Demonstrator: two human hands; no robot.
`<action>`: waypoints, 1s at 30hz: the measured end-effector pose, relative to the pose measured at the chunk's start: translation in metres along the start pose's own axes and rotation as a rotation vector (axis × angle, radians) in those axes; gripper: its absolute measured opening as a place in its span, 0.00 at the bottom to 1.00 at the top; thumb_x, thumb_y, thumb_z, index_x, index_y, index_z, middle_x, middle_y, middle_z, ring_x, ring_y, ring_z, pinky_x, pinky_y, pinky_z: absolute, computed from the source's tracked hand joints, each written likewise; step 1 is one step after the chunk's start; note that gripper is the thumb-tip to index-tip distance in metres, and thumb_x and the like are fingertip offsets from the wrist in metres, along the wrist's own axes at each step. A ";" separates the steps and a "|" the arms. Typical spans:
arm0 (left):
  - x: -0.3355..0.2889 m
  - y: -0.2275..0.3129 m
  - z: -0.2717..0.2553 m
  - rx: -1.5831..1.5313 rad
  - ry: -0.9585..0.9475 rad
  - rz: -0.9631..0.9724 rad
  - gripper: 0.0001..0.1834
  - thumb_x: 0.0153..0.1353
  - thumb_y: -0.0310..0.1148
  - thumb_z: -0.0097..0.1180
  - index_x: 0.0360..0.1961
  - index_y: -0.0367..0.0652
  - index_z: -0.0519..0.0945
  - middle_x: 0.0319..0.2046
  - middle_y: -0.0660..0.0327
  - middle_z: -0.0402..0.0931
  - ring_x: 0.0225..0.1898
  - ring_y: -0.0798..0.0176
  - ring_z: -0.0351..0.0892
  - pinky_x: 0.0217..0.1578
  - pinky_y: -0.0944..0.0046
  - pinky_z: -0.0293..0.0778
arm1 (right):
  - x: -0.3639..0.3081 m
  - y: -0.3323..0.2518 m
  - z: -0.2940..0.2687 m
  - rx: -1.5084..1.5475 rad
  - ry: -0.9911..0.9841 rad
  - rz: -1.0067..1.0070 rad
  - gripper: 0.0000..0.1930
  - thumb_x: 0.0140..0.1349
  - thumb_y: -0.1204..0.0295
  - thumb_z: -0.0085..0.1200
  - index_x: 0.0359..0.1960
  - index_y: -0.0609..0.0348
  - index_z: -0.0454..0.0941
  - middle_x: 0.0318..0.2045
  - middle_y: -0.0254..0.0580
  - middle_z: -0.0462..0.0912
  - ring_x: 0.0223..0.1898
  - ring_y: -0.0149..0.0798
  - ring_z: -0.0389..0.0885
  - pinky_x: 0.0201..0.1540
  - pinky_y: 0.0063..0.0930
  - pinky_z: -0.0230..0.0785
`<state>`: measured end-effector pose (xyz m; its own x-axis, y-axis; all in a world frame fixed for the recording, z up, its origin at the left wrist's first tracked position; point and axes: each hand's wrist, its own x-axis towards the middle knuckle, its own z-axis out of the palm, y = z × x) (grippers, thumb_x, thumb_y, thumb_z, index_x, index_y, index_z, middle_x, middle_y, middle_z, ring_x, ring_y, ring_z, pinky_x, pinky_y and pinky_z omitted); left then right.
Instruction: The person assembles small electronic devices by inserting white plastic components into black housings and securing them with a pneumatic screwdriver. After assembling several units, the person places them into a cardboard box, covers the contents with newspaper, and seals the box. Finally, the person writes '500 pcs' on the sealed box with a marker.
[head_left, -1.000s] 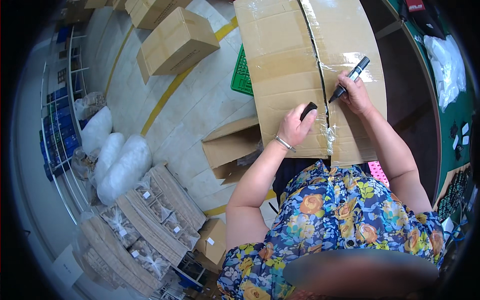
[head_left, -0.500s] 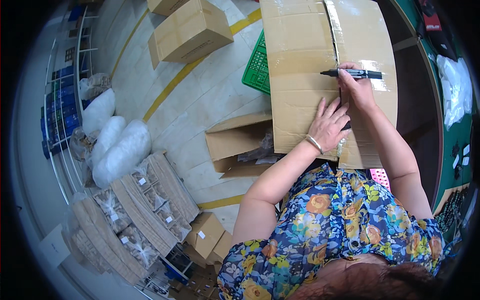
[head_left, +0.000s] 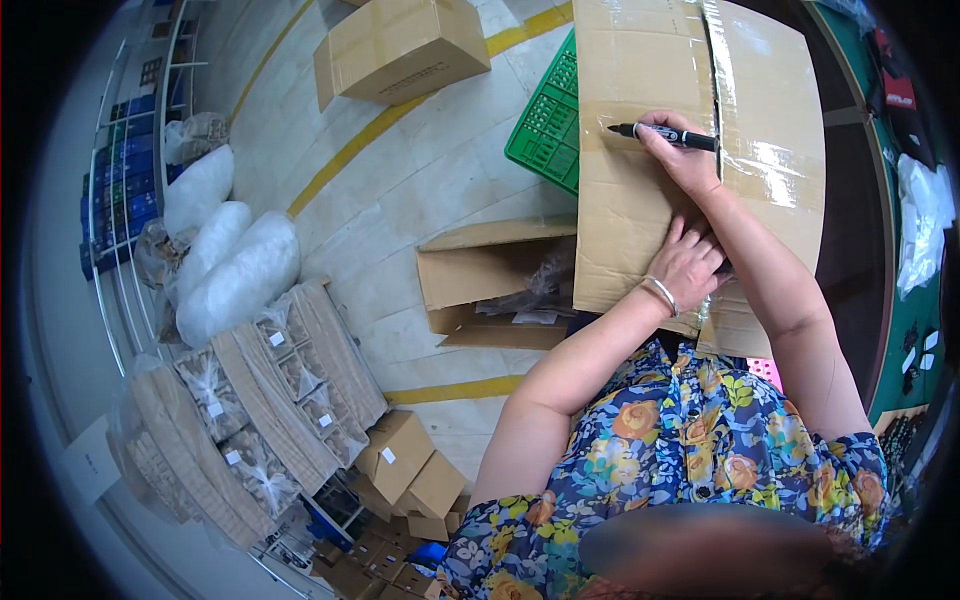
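A large brown cardboard box (head_left: 640,60) stands in front of me, its top flaps meeting at a seam with shiny clear tape along it. My right hand (head_left: 682,160) grips a black marker pen (head_left: 697,141) over the left flap, tip pointing left. Whether the tip touches the cardboard I cannot tell. Nearer to me, my left hand (head_left: 686,268), with a bracelet at the wrist, lies palm down near the seam, fingers extended. A small dark thing shows at its right edge, mostly hidden by the hand and my right forearm.
Left of the box are a green plastic crate (head_left: 545,130) and an open carton (head_left: 455,275) with clear plastic inside. Another carton (head_left: 405,50) stands farther off. Bagged cardboard dividers (head_left: 270,390) are stacked lower left. A green-topped table (head_left: 905,370) runs along the right.
My right hand has moved left with the marker, from the seam onto the left flap. The box and my left hand appear farther right in the view, as do other nearby things.
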<state>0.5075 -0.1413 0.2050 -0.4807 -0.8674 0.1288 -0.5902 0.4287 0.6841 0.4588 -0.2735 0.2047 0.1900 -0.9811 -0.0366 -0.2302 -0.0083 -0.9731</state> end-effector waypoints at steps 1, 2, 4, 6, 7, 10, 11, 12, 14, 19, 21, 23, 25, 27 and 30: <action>0.001 0.001 -0.001 0.000 0.000 0.004 0.25 0.50 0.42 0.53 0.47 0.40 0.71 0.47 0.53 0.71 0.56 0.48 0.61 0.57 0.37 0.45 | 0.000 -0.001 0.000 0.019 0.012 0.033 0.13 0.53 0.65 0.58 0.35 0.61 0.77 0.24 0.32 0.78 0.26 0.23 0.72 0.30 0.18 0.66; 0.001 0.001 0.000 -0.005 0.017 0.007 0.25 0.50 0.42 0.53 0.47 0.40 0.71 0.47 0.53 0.71 0.56 0.48 0.60 0.58 0.37 0.45 | 0.001 -0.001 0.001 0.038 0.024 0.066 0.13 0.54 0.64 0.57 0.35 0.61 0.77 0.23 0.32 0.77 0.25 0.23 0.72 0.29 0.17 0.65; 0.002 0.002 0.001 -0.013 0.050 0.016 0.24 0.50 0.42 0.53 0.47 0.40 0.71 0.47 0.53 0.70 0.56 0.48 0.60 0.58 0.37 0.44 | 0.001 -0.002 0.002 0.078 0.051 0.132 0.14 0.54 0.63 0.57 0.34 0.61 0.77 0.22 0.32 0.77 0.23 0.22 0.72 0.26 0.16 0.65; 0.002 0.003 0.001 -0.012 0.017 0.010 0.25 0.50 0.42 0.53 0.48 0.40 0.71 0.47 0.53 0.70 0.56 0.48 0.60 0.58 0.37 0.44 | 0.002 -0.004 0.001 0.145 0.082 0.147 0.13 0.55 0.63 0.57 0.34 0.61 0.77 0.22 0.32 0.77 0.22 0.22 0.72 0.25 0.16 0.65; 0.003 0.003 0.001 -0.011 0.000 0.007 0.25 0.50 0.42 0.53 0.48 0.40 0.71 0.48 0.53 0.70 0.56 0.48 0.60 0.58 0.37 0.44 | 0.003 -0.005 0.001 0.179 0.098 0.155 0.13 0.55 0.63 0.57 0.34 0.61 0.77 0.22 0.32 0.77 0.22 0.22 0.72 0.24 0.15 0.65; 0.003 0.005 0.003 -0.020 0.006 0.008 0.25 0.51 0.43 0.53 0.47 0.40 0.71 0.47 0.53 0.70 0.57 0.48 0.59 0.58 0.37 0.44 | 0.002 -0.004 -0.001 0.132 0.051 0.145 0.14 0.54 0.63 0.57 0.36 0.61 0.77 0.23 0.33 0.78 0.24 0.22 0.73 0.26 0.16 0.67; 0.003 0.005 0.004 -0.016 0.021 0.012 0.24 0.51 0.43 0.53 0.47 0.40 0.72 0.47 0.53 0.70 0.57 0.48 0.59 0.58 0.38 0.44 | 0.002 -0.004 0.000 0.116 0.039 0.133 0.15 0.54 0.63 0.57 0.36 0.61 0.77 0.23 0.34 0.78 0.24 0.23 0.74 0.27 0.16 0.67; 0.004 0.005 0.004 -0.013 0.037 0.015 0.24 0.51 0.43 0.53 0.47 0.40 0.72 0.47 0.53 0.70 0.57 0.48 0.59 0.58 0.38 0.44 | 0.002 -0.005 -0.001 0.062 0.025 0.095 0.15 0.54 0.63 0.58 0.36 0.61 0.77 0.23 0.34 0.79 0.25 0.23 0.74 0.28 0.17 0.67; 0.003 0.004 0.005 -0.012 0.052 0.014 0.24 0.51 0.43 0.53 0.47 0.40 0.72 0.46 0.53 0.71 0.56 0.49 0.60 0.58 0.38 0.44 | 0.002 -0.006 -0.001 -0.043 -0.001 0.021 0.16 0.53 0.63 0.58 0.37 0.61 0.77 0.24 0.35 0.79 0.26 0.24 0.74 0.30 0.18 0.68; 0.002 0.004 0.007 -0.025 0.080 0.022 0.24 0.52 0.44 0.52 0.47 0.40 0.72 0.46 0.53 0.71 0.56 0.51 0.61 0.59 0.39 0.45 | 0.001 -0.006 0.000 -0.162 -0.028 0.018 0.16 0.52 0.61 0.59 0.36 0.59 0.77 0.24 0.34 0.79 0.26 0.24 0.73 0.31 0.19 0.68; 0.002 0.003 0.006 -0.017 0.074 0.020 0.24 0.51 0.44 0.53 0.47 0.40 0.72 0.46 0.53 0.71 0.56 0.51 0.61 0.59 0.40 0.45 | 0.000 -0.011 -0.001 -0.192 -0.052 0.039 0.15 0.52 0.61 0.59 0.35 0.59 0.78 0.24 0.34 0.79 0.25 0.24 0.73 0.31 0.19 0.68; 0.003 0.004 0.004 -0.009 0.076 0.025 0.24 0.51 0.43 0.53 0.47 0.40 0.72 0.45 0.53 0.71 0.55 0.50 0.61 0.59 0.40 0.45 | 0.000 -0.012 -0.005 -0.192 -0.073 0.067 0.15 0.52 0.61 0.60 0.35 0.58 0.78 0.24 0.34 0.79 0.25 0.24 0.73 0.30 0.19 0.68; 0.004 0.005 0.003 -0.004 0.083 0.035 0.24 0.51 0.43 0.53 0.46 0.40 0.72 0.45 0.54 0.72 0.55 0.51 0.62 0.59 0.40 0.45 | -0.002 -0.007 -0.005 -0.232 -0.085 -0.006 0.15 0.51 0.61 0.60 0.35 0.58 0.78 0.24 0.34 0.79 0.25 0.24 0.73 0.30 0.19 0.68; 0.002 0.004 0.007 -0.021 0.080 0.026 0.24 0.51 0.43 0.53 0.46 0.40 0.72 0.44 0.54 0.72 0.55 0.50 0.62 0.59 0.40 0.45 | -0.003 -0.004 -0.004 -0.222 -0.073 -0.047 0.15 0.52 0.61 0.60 0.35 0.59 0.78 0.23 0.34 0.79 0.25 0.24 0.73 0.30 0.18 0.68; 0.002 0.005 0.007 -0.023 0.082 0.028 0.24 0.50 0.42 0.54 0.46 0.40 0.72 0.44 0.54 0.72 0.55 0.50 0.62 0.59 0.40 0.45 | -0.004 -0.006 0.000 -0.175 -0.017 -0.056 0.14 0.52 0.62 0.59 0.36 0.59 0.78 0.23 0.34 0.79 0.26 0.24 0.74 0.30 0.18 0.68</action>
<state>0.4990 -0.1389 0.2031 -0.4414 -0.8734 0.2059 -0.5620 0.4480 0.6953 0.4592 -0.2690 0.2107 0.2232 -0.9747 0.0108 -0.3810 -0.0974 -0.9194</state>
